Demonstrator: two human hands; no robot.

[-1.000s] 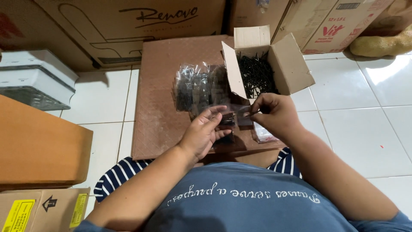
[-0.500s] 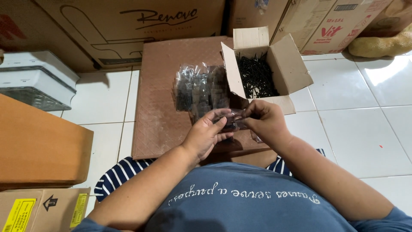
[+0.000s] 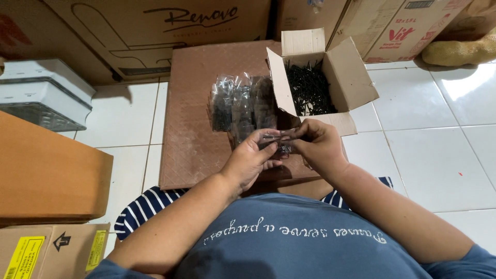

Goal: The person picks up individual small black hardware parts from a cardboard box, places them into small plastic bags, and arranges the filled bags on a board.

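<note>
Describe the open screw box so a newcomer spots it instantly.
Start at the brown board on the white tiled floor. At its far right corner sits the small cardboard box, just beyond both hands. Unlike the big closed cartons behind, its flaps stand open, showing loose black screws.

Both forearms reach forward; left hand (image 3: 250,157) and right hand (image 3: 318,144) meet fingertip to fingertip, each grip pinched closed.

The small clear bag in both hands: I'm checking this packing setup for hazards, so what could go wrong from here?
1. The bag, pinched between the left hand and right hand, seems to hold pointed dark screws that could prick fingers or pierce the plastic.
2. The open box of loose screws sits right beside the right hand; a knock might spill it.
3. The pile of filled bags could slide.
</note>
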